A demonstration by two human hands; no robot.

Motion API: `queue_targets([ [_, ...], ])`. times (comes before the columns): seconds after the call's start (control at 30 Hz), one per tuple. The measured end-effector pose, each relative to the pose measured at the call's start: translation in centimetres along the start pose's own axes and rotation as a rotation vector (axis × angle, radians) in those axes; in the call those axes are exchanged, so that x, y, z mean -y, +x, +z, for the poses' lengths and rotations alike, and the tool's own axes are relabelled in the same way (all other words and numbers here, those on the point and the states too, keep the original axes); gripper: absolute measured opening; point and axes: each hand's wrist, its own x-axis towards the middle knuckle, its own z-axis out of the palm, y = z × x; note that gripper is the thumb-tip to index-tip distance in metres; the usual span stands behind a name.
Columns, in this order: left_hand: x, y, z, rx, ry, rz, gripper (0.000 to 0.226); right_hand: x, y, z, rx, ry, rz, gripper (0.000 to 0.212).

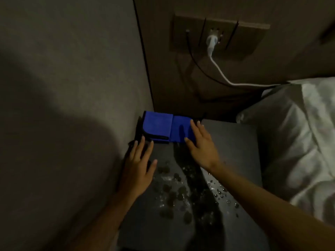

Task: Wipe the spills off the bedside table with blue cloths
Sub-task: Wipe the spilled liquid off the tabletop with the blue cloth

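The wall (63,87) flanks a dark table (233,147) with a white-sheeted bed (299,142) at its other side, and nothing in view serves as a container. Two folded blue cloths (168,128) lie side by side at the table's far edge against the wall, while water drops (181,192) dot the near half. The left hand (139,165) hovers open, fingers spread, just short of the left cloth; the right hand (201,144), also open, rests its fingers on the right cloth.

Right hand (200,147) covers right blue cloth (181,130) edge; forearms cut off.
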Motion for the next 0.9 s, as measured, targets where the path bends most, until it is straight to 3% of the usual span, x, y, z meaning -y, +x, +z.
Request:
queue_targets([
  [0.13, 2.5, 0.8, 2.0, 0.041, 0.24, 0.014, 0.073, -2.2, 1.9, 3.1, 0.001, -0.288, -0.015, 0.068],
  [0.37, 4.5, 2.6, 3.1, 0.032, 0.245, 0.012, 0.08, -2.5, 5.6, 6.0, -0.086, -0.538, -0.119, 0.066],
  [0.9, 4.2, 6.2, 5.1, -0.05, 0.227, 0.109, 0.077, -2.3, 8.3, 8.2, -0.215, -0.594, -0.099, 0.062],
])
